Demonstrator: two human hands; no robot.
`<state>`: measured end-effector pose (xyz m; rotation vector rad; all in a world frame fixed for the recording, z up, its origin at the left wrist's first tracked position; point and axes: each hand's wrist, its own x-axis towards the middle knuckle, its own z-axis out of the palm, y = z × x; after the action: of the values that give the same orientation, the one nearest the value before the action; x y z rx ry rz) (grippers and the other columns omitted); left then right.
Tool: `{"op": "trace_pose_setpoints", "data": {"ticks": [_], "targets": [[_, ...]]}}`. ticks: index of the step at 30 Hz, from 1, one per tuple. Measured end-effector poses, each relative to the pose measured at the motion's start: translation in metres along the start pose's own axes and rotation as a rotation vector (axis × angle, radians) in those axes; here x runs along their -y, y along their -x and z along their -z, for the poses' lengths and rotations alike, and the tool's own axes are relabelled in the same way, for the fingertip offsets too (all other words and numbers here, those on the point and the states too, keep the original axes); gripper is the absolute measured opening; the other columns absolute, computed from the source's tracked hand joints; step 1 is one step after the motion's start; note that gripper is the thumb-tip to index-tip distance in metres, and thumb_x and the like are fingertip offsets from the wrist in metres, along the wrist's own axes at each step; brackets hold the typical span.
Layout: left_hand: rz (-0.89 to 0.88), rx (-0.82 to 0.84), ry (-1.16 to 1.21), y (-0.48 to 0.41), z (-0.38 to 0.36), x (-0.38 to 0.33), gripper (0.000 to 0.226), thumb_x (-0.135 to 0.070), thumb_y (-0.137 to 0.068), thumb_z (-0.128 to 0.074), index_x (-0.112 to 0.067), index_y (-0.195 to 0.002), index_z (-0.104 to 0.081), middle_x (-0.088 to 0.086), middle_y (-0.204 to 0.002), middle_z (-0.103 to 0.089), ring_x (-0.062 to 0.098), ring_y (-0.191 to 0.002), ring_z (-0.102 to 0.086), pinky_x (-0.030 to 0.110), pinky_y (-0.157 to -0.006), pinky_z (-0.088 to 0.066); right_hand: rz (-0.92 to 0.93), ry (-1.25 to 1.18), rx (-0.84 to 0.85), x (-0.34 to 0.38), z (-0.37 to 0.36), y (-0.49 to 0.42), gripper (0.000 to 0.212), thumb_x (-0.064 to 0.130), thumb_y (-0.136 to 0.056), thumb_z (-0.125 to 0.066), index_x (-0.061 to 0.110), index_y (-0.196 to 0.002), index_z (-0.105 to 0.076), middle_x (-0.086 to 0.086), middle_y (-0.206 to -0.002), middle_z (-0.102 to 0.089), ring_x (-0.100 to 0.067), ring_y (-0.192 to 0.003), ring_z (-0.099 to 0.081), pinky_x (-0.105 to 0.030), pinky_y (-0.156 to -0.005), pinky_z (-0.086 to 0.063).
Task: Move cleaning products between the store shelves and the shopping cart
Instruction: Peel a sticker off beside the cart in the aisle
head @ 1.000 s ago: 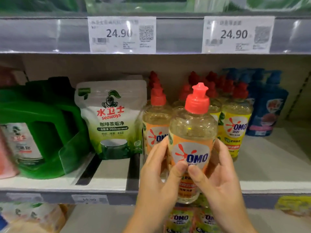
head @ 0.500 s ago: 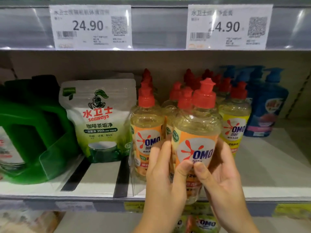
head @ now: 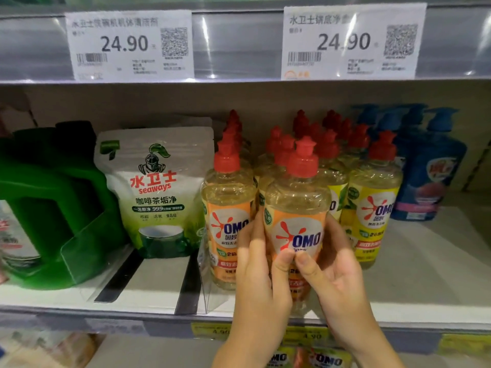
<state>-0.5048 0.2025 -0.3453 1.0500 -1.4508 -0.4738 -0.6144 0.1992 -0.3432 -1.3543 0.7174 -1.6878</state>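
1. An OMO bottle with a red cap, pale liquid and an orange label is upright at the front edge of the shelf, in front of a row of like bottles; whether its base touches the shelf cannot be told, since the hands cover its lower part.
2. The left hand grips the bottle's left side, fingers curled round it and thumb laid across the label's lower front; its fingers sit in the gap beside the neighbouring orange-label bottle, which stands on the shelf just to the left.
3. The right hand grips the right side in the same way, fingers wrapped behind and thumb on the front; the two thumb tips meet under the OMO logo.
4. Just right of the held bottle stands a yellow-label OMO bottle, with more red-capped bottles ranked behind; beyond them, further right, are blue pump bottles.
5. Left of the OMO row a clear divider rises from the shelf; past it stands a white and green Seaways pouch, and past that a green jug with a handle.
6. The shelf edge above carries two price tags, a left tag and a right tag, each reading 24.90; below the hands, on the lower shelf, more OMO packs show partly.
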Motion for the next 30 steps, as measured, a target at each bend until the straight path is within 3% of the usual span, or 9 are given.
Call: {"op": "trace_pose_setpoints", "data": {"ticks": [2, 6, 8, 11, 14, 17, 20, 25, 30], "targets": [[-0.015, -0.016, -0.031, 0.001, -0.002, 0.004, 0.053, -0.040, -0.094, -0.047, -0.014, -0.141, -0.043, 0.008, -0.134, -0.048, 0.014, -0.128, -0.039, 0.017, -0.103, -0.033, -0.021, 0.019, 0.010, -0.002, 0.000, 0.000, 0.077, 0.042, -0.072, -0.082, 0.024, -0.137, -0.044, 0.001, -0.135, -0.058, -0.016, -0.126, -0.055, -0.021, -0.095, -0.049], [-0.070, -0.068, -0.055, 0.000, 0.001, 0.004, 0.058, -0.049, -0.090, -0.046, -0.028, -0.143, -0.036, -0.003, -0.133, -0.050, 0.002, -0.130, -0.039, 0.011, -0.104, -0.032, -0.059, 0.065, 0.054, 0.000, 0.002, 0.000, 0.063, 0.027, -0.079, -0.073, 0.029, -0.135, -0.043, 0.010, -0.129, -0.062, -0.009, -0.121, -0.058, -0.017, -0.090, -0.050], [-0.112, -0.086, -0.086, 0.002, 0.005, 0.004, 0.059, -0.052, -0.087, -0.051, -0.031, -0.141, -0.041, -0.012, -0.122, -0.055, 0.005, -0.123, -0.049, 0.019, -0.099, -0.042, -0.080, 0.126, 0.091, 0.004, 0.010, 0.004, 0.061, 0.040, -0.079, -0.075, 0.042, -0.132, -0.046, 0.015, -0.134, -0.057, -0.006, -0.125, -0.054, -0.018, -0.093, -0.049], [-0.191, -0.086, -0.167, 0.009, 0.012, 0.010, 0.058, -0.049, -0.085, -0.058, -0.027, -0.138, -0.048, -0.021, -0.115, -0.054, 0.006, -0.114, -0.057, 0.025, -0.090, -0.051, -0.124, 0.442, 0.152, 0.009, 0.020, 0.008, 0.062, 0.045, -0.081, -0.073, 0.056, -0.132, -0.039, 0.024, -0.141, -0.045, 0.002, -0.131, -0.044, -0.026, -0.104, -0.045], [-0.191, -0.079, -0.182, 0.014, 0.015, 0.014, 0.057, -0.047, -0.081, -0.061, -0.034, -0.135, -0.045, -0.026, -0.115, -0.050, 0.000, -0.112, -0.056, 0.017, -0.087, -0.051, -0.170, 0.673, 0.113, 0.009, 0.020, 0.012, 0.060, 0.044, -0.077, -0.071, 0.060, -0.120, -0.033, 0.038, -0.129, -0.040, 0.016, -0.124, -0.037, -0.019, -0.104, -0.041], [-0.172, -0.086, -0.168, 0.013, 0.014, 0.012, 0.054, -0.048, -0.079, -0.060, -0.038, -0.130, -0.045, -0.025, -0.114, -0.048, -0.007, -0.107, -0.053, 0.005, -0.084, -0.046, -0.188, 0.709, 0.079, 0.008, 0.017, 0.013, 0.062, 0.057, -0.066, -0.062, 0.059, -0.119, -0.029, 0.041, -0.124, -0.038, 0.021, -0.120, -0.036, -0.012, -0.093, -0.043], [-0.186, -0.100, -0.218, 0.011, 0.012, 0.013, 0.051, -0.048, -0.080, -0.057, -0.036, -0.129, -0.046, -0.024, -0.106, -0.046, -0.005, -0.102, -0.054, 0.003, -0.084, -0.045, -0.171, 0.721, 0.081, 0.004, 0.017, 0.010, 0.065, 0.057, -0.071, -0.063, 0.056, -0.127, -0.030, 0.035, -0.131, -0.042, 0.014, -0.123, -0.039, -0.024, -0.101, -0.045], [-0.180, -0.138, -0.280, 0.011, 0.008, 0.016, 0.052, -0.039, -0.083, -0.062, -0.032, -0.132, -0.045, -0.018, -0.110, -0.046, 0.009, -0.107, -0.057, 0.016, -0.088, -0.048, -0.120, 0.712, 0.106, 0.000, 0.016, 0.003, 0.070, 0.043, -0.083, -0.070, 0.043, -0.143, -0.033, 0.026, -0.137, -0.048, 0.003, -0.130, -0.043, -0.035, -0.105, -0.046], [-0.188, -0.147, -0.343, 0.011, 0.008, 0.014, 0.050, -0.044, -0.084, -0.054, -0.027, -0.130, -0.046, -0.013, -0.107, -0.051, 0.012, -0.100, -0.060, 0.021, -0.077, -0.052, -0.111, 0.739, 0.112, 0.000, 0.014, 0.003, 0.072, 0.050, -0.083, -0.065, 0.042, -0.145, -0.029, 0.027, -0.141, -0.044, 0.005, -0.133, -0.038, -0.031, -0.109, -0.042]]}}
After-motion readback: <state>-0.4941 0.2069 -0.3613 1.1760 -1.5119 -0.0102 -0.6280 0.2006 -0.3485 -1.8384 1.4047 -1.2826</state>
